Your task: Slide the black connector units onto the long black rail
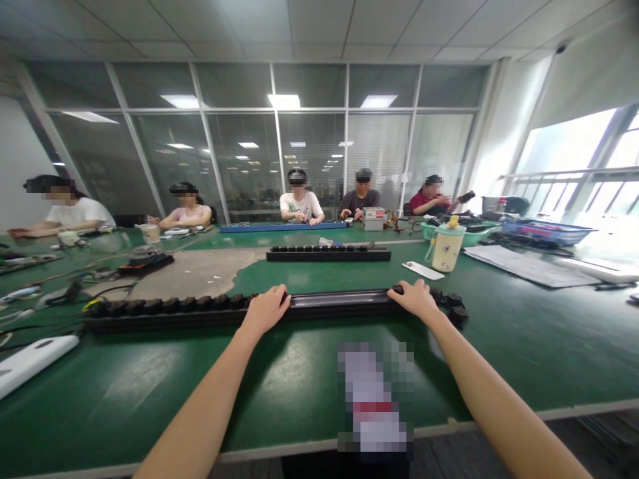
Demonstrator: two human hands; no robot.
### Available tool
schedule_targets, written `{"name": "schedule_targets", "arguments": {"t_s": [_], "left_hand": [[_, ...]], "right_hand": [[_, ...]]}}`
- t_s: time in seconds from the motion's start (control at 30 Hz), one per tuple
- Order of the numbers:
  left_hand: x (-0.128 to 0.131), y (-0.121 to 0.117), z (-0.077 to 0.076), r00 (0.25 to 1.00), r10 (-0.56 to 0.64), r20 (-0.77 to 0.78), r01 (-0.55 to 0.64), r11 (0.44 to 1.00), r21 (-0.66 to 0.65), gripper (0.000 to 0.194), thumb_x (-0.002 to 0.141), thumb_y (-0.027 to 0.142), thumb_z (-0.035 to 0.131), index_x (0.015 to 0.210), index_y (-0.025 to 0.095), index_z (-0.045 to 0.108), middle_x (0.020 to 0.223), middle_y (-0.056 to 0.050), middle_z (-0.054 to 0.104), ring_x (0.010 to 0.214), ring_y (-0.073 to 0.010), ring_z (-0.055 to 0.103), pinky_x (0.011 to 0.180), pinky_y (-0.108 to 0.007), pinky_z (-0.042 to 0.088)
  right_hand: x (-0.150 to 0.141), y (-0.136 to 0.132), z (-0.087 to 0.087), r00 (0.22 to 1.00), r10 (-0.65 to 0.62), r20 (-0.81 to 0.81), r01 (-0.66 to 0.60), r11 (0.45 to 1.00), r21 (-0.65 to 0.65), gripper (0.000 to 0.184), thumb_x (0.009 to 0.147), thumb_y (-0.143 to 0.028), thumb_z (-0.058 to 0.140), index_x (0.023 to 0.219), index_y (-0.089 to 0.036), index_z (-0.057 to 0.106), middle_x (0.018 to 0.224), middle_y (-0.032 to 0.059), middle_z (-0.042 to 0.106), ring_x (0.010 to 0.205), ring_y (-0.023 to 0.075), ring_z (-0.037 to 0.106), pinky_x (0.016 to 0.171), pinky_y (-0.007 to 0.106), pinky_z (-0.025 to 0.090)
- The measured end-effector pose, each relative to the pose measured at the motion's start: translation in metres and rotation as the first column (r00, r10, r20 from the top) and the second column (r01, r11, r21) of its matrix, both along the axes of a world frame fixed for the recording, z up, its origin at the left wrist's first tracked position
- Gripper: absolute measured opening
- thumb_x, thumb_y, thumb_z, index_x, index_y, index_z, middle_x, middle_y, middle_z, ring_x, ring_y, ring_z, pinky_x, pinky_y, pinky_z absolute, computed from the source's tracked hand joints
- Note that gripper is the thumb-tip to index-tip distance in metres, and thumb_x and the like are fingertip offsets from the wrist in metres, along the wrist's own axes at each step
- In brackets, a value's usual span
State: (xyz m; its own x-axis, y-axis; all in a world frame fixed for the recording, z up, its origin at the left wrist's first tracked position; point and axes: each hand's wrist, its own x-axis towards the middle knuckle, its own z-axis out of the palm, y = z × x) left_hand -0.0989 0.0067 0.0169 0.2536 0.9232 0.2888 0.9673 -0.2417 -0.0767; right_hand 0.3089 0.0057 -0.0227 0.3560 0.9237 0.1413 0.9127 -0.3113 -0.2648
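A long black rail lies across the green table, with a row of black knob-like parts along its left portion. My left hand is closed around the last knob-like part of that row, mostly covered by the fingers. Between my hands, a bare shiny strip of the rail shows. My right hand has its fingers curled on another black knob-like part at the strip's right end. Beyond it, several more black parts sit at or beside the rail's right end.
A second black rail lies farther back. Right of it are a white phone, a yellow cup and papers. A white object lies at left. Several people sit across the table, one at a blue bar.
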Motion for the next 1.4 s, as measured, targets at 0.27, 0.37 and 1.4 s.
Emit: {"name": "schedule_targets", "arguments": {"t_s": [0.27, 0.37, 1.4], "left_hand": [[-0.001, 0.0, -0.002, 1.0, -0.003, 0.013, 0.003, 1.0, 0.008, 0.027, 0.112, 0.039, 0.037, 0.12, 0.024, 0.058, 0.129, -0.01, 0.074, 0.107, -0.0279, 0.076, 0.083, -0.036, 0.056], [0.0, 0.0, -0.001, 1.0, 0.001, 0.013, -0.002, 1.0, 0.004, 0.027, 0.112, 0.039, 0.037, 0.121, 0.024, 0.058, 0.13, -0.01, 0.073, 0.108, -0.0281, 0.076, 0.083, -0.036, 0.056], [0.0, 0.004, -0.005, 1.0, -0.008, -0.015, 0.008, 1.0, 0.023, 0.028, 0.113, 0.037, 0.037, 0.122, 0.021, 0.058, 0.129, -0.009, 0.073, 0.106, -0.0322, 0.076, 0.081, -0.04, 0.056]], "right_hand": [[0.003, 0.003, -0.004, 1.0, 0.021, 0.009, -0.021, 0.999, 0.027, 0.057, 0.101, -0.061, 0.046, 0.135, -0.022, 0.069, 0.153, 0.0207, 0.043, 0.135, 0.0417, 0.052, 0.106, 0.048, 0.047], [0.005, 0.004, -0.004, 0.999, 0.041, 0.008, -0.041, 0.999, -0.003, 0.059, 0.102, -0.062, 0.044, 0.138, -0.022, 0.067, 0.142, 0.0203, 0.055, 0.131, 0.0407, 0.056, 0.105, 0.05, 0.049], [0.021, 0.015, -0.01, 0.995, 0.072, -0.064, -0.07, 0.997, 0.029, 0.057, 0.099, -0.057, 0.052, 0.138, -0.02, 0.071, 0.139, 0.0191, 0.062, 0.132, 0.037, 0.059, 0.106, 0.045, 0.049]]}}
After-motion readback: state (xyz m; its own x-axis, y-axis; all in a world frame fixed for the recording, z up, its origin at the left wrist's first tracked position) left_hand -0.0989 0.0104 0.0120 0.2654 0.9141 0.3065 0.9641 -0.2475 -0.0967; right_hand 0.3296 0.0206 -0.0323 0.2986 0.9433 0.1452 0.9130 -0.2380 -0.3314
